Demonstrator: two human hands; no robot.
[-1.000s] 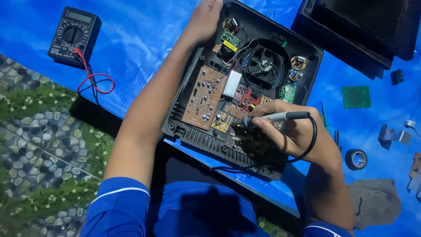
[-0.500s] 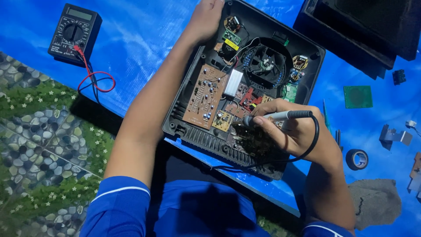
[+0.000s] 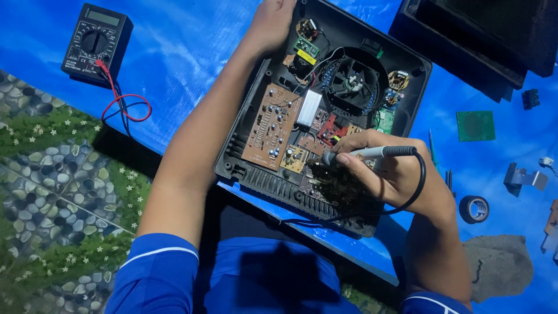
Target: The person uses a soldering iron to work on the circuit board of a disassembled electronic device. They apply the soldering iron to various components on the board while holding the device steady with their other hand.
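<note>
While the open black plastic appliance housing (image 3: 256, 174) lies flat on the blue sheet-covered counter (image 3: 186, 52), both hands work on it. The right hand (image 3: 386, 174) is wrapped in a pen grip around a grey-handled soldering iron with a black cord (image 3: 378, 153); the tip points left and down onto the dark corner of the circuitry near the housing's front edge, just beside the small yellow-brown board (image 3: 295, 158). The pen grip looks chosen for fine tip control, and the heel of the hand appears to rest on the housing for steadiness. The cord loops round the wrist side and trails under the housing's near edge.

The left hand (image 3: 273, 20) presses on the far rim of the housing, palm down; its fingers run out of frame, so I cannot tell how far they are curled. Judged purpose: bracing the housing against sliding.

Inside: long brown circuit board (image 3: 268, 125), white rectangular block (image 3: 308, 108), round black cooling fan (image 3: 354, 81).

Well apart, upper left: black digital multimeter with red and black leads (image 3: 96, 43), untouched. To the right: small green square board (image 3: 475, 125), roll of black tape (image 3: 474, 209).
</note>
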